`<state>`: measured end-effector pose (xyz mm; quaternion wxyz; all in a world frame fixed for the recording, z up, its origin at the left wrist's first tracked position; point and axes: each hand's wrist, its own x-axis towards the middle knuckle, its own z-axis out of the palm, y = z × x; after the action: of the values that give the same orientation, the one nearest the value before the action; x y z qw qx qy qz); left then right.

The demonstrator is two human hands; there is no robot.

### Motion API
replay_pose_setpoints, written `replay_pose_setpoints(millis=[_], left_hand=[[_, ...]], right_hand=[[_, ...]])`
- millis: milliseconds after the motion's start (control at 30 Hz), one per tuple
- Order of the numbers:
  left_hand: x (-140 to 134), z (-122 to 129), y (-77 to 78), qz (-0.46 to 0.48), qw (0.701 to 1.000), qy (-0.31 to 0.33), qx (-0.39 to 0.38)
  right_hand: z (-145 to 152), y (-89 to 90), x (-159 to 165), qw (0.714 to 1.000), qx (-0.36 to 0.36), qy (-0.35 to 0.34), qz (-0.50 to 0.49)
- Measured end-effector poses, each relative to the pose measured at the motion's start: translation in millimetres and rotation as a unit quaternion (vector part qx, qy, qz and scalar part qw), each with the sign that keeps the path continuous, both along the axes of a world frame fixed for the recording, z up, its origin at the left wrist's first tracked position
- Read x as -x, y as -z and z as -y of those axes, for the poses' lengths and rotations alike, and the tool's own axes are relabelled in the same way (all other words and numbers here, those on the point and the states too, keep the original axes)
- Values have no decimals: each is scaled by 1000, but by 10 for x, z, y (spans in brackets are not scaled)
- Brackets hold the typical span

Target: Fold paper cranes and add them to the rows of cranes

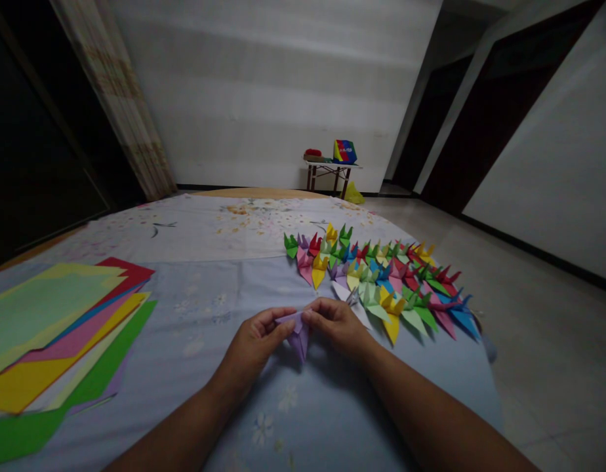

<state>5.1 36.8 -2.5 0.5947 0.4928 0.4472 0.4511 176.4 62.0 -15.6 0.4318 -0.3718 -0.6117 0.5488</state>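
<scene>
"What are the hands holding?"

"The left hand (pixel 256 335) and the right hand (pixel 338 321) are both clamping a purple folded paper (pixel 298 337), thumbs and fingers pinching its wide upper edge; its narrow end is tapering below the thumbs."

"What is lying around that grip?"

"Folded paper cranes (pixel 370 295) are crowding together beyond it and to its right, coloured sheets (pixel 77 341) are lying stacked well to its left, and a pale blue cloth (pixel 204 367) is stretching out beneath."

Dim light; a white wall (pixel 263 98) behind a small table (pixel 327 164), curtain (pixel 121 98) left, 2 dark doors (pixel 490 111) right, grey floor (pixel 401 226).
</scene>
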Motion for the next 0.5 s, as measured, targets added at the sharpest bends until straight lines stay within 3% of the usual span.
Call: replay_pose_setpoints(millis=[200,500], left_hand=[[-1,8,-36,-29,1000,-5,0],[0,4,-22,-26,1000,-9,2]], right_hand=[[13,5,9,999,-10,8,34],[1,15,6,1000,-3,-15,1]])
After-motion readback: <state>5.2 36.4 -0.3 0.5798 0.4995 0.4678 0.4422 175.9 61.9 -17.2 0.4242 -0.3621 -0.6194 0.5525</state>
